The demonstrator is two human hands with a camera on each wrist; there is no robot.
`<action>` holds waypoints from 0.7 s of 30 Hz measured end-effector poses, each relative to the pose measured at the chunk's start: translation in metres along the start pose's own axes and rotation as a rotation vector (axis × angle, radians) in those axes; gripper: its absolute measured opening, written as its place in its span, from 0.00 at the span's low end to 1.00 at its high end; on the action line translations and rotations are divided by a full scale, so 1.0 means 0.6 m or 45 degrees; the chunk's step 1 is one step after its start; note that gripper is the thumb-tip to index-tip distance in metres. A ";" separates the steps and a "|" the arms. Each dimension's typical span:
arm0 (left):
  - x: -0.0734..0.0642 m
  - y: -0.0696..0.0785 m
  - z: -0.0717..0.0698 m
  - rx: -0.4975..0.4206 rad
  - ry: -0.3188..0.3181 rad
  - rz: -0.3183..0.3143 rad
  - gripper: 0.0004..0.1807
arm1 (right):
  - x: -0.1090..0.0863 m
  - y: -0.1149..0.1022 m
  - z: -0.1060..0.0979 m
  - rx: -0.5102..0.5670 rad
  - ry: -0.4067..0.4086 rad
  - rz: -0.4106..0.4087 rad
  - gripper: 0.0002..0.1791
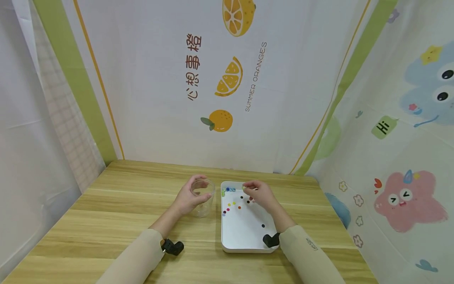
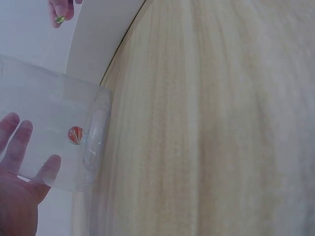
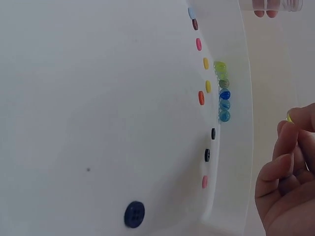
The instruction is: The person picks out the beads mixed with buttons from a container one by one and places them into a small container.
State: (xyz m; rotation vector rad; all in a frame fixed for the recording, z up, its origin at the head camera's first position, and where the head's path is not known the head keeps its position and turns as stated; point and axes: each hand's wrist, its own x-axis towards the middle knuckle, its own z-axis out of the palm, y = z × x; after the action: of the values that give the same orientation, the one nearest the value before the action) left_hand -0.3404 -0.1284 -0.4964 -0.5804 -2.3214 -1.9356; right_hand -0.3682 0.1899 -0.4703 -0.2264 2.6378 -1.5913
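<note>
My left hand [image 1: 187,199] grips a clear plastic cup [image 1: 203,208], its fingers and thumb around the side, to the left of a white tray [image 1: 246,232]. Inside the cup, near its base, an orange-striped glass marble [image 2: 76,135] shows in the left wrist view. Over the far part of the tray, my right hand [image 1: 263,196] pinches a yellow-green marble [image 3: 290,116] between thumb and fingertip. Several blue and green marbles [image 3: 224,94] sit in a row against the tray's far wall and corner.
Small buttons in yellow, red, pink and black lie scattered in the tray, among them a dark button [image 3: 134,214] apart from the others. The wooden table [image 1: 117,221] extends on both sides. Behind it hangs a printed curtain [image 1: 152,118].
</note>
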 end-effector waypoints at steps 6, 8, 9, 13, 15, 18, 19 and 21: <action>0.000 0.002 0.001 -0.001 0.001 0.009 0.37 | -0.001 -0.006 0.000 0.002 0.025 -0.014 0.13; 0.000 0.003 0.001 -0.006 0.002 0.012 0.38 | 0.000 -0.006 0.000 0.003 0.032 -0.012 0.13; 0.000 0.003 0.001 -0.005 0.002 0.012 0.37 | -0.001 -0.008 0.000 0.009 0.035 -0.010 0.13; -0.001 0.003 0.001 -0.011 0.000 0.008 0.37 | 0.000 -0.013 0.001 0.037 0.038 -0.016 0.13; 0.000 0.003 0.001 -0.011 -0.002 0.006 0.37 | -0.001 -0.018 0.001 0.044 0.040 -0.015 0.14; 0.000 0.002 0.001 -0.005 -0.002 0.005 0.37 | -0.001 -0.025 0.002 0.034 0.047 -0.015 0.13; 0.000 0.002 0.001 -0.003 -0.001 0.004 0.37 | -0.001 -0.027 0.003 0.033 0.048 -0.016 0.13; 0.000 0.001 0.001 -0.003 0.002 0.003 0.37 | -0.002 -0.033 0.004 0.045 0.050 -0.016 0.13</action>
State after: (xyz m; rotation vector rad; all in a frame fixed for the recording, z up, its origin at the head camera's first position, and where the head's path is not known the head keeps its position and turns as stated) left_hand -0.3403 -0.1277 -0.4957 -0.5814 -2.3164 -1.9377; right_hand -0.3648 0.1788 -0.4541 -0.2129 2.6401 -1.6617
